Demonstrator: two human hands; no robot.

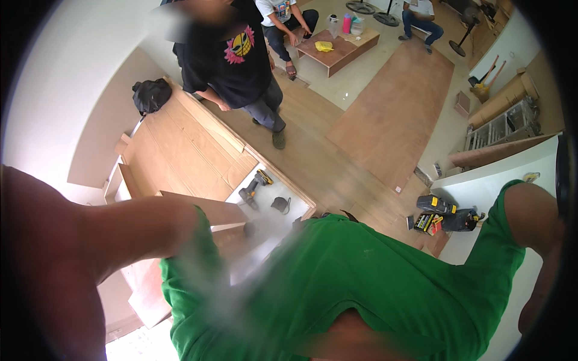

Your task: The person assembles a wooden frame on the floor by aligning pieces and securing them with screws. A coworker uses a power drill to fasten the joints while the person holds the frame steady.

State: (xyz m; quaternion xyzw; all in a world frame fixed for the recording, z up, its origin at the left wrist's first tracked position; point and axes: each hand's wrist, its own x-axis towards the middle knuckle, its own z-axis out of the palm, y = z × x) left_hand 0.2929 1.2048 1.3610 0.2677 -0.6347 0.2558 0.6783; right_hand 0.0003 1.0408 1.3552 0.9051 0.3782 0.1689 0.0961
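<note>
Both my arms, coming out of a green short-sleeved shirt [337, 271], bend up and out toward the picture's rim. Neither my left hand nor my right hand shows, so what they hold or touch is hidden. My left arm [132, 237] crosses the left side, large and blurred; my right arm [533, 219] is at the right edge. Beyond my chest, a yellow-and-black cordless drill [256, 188] lies on a white surface [239, 179], with a dark tape measure [280, 204] beside it.
A long cardboard-covered wooden piece [180, 141] stretches to a black bag [152, 96]. A person in black [232, 72] stands alongside. A large plywood sheet [400, 111] lies on the floor. Tool cases [435, 204] are at right. Two seated people are near a low wooden table [340, 51].
</note>
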